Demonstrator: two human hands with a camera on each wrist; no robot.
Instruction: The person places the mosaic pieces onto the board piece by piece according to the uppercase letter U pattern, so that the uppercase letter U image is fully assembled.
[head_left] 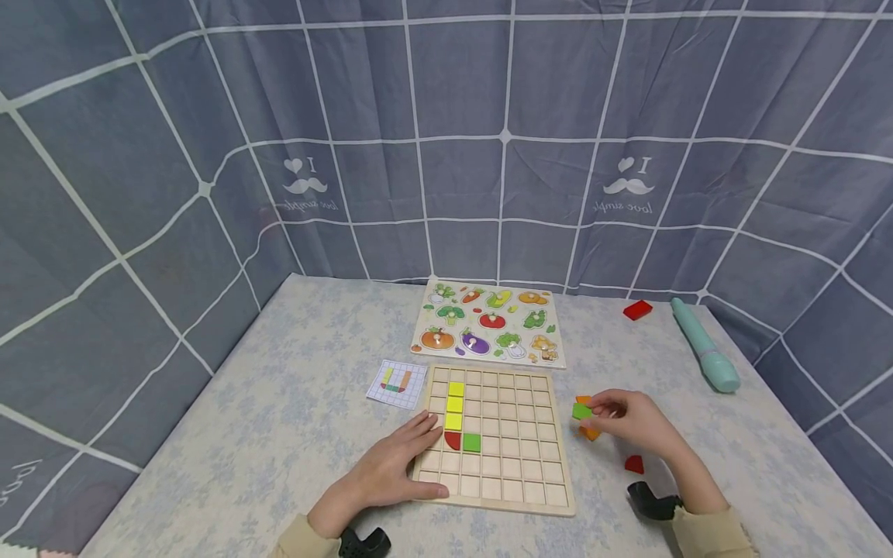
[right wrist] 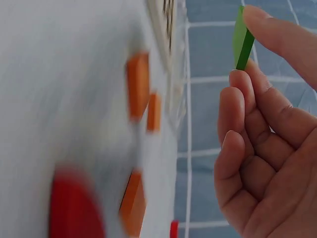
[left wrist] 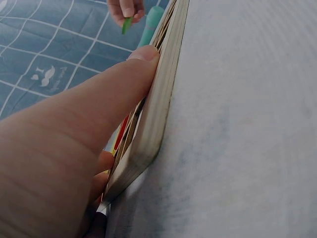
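My right hand (head_left: 631, 421) pinches a green square tile (right wrist: 241, 39) between thumb and fingers, lifted over the table to the right of the wooden grid board (head_left: 512, 457). Orange tiles (right wrist: 137, 85) lie under and beside that hand. With fingers fairly straight, my left hand (head_left: 396, 465) rests on the board's left edge, its thumb (left wrist: 141, 59) along the near rim. On the board, three yellow squares (head_left: 455, 404) run in a column. Below them sits a red quarter-round tile (head_left: 453, 441), with another green square (head_left: 472, 442) to its right.
A pattern card (head_left: 396, 384) lies left of the board. Behind the board is a vegetable puzzle (head_left: 491, 324). A red quarter-round piece (head_left: 634, 464) lies near the right wrist. Farther back right are a red tile (head_left: 638, 310) and a teal cylindrical object (head_left: 706, 346).
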